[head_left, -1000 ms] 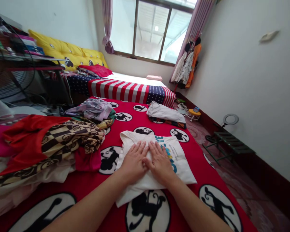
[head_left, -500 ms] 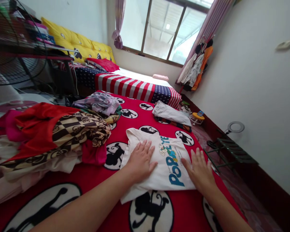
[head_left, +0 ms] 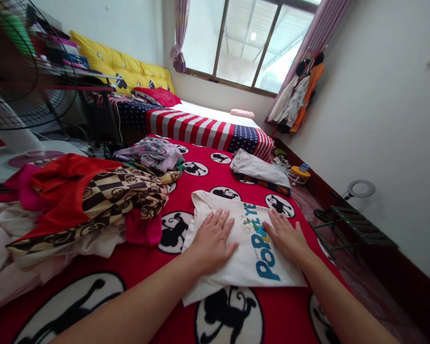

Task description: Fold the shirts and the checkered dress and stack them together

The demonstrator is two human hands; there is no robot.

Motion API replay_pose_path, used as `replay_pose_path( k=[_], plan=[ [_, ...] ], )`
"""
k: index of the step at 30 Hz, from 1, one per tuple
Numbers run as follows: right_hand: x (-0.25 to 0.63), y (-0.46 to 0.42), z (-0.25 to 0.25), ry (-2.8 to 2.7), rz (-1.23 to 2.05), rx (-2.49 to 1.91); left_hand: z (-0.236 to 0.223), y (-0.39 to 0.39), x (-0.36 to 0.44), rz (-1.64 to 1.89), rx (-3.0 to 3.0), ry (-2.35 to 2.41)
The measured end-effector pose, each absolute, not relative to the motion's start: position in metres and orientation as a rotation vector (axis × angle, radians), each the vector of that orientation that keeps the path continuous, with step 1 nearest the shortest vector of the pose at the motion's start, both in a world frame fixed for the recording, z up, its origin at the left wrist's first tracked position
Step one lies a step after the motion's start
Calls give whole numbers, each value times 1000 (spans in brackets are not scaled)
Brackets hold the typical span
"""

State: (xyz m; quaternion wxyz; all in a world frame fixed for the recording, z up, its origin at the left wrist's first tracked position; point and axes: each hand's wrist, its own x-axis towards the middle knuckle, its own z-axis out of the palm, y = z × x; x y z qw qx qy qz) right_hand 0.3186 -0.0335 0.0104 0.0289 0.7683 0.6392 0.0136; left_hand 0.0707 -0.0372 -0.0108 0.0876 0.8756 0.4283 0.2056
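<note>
left hand [head_left: 213,241], right hand [head_left: 284,237], flat on Popeye T-shirt [head_left: 252,253]; red bedspread [head_left: 290,310]

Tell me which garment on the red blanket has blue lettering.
The white T-shirt under the left hand and right hand; its blue POPEYE print sets it apart from the crumpled lilac garment and the folded grey garment.

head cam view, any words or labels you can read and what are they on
"POPEYE" in big blue letters, on the white T-shirt
Small print beside those letters on the shirt: too small to read
Spines of the stacked books at far left: too blurred to read
</note>
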Motion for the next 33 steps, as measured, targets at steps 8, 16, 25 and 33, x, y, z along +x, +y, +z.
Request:
replay_pose_path(
  k=[8, 16, 25, 33],
  plan=[
    [248, -55, 16, 2603, 68, 1879, -12, -39, 70, 646, 2592, 1249],
    [294, -51, -9, 2088, 67, 2562, -8, -1, 31, 673, 2342, 1590],
    [317, -72, 25, 1728, 37, 2820, -15, 25, 6, 1089, 2152, 1789],
    [320, -69, 16, 2035, -175, 3005, -17, 27, 4, 1102, 2140, 1806]
  ],
)
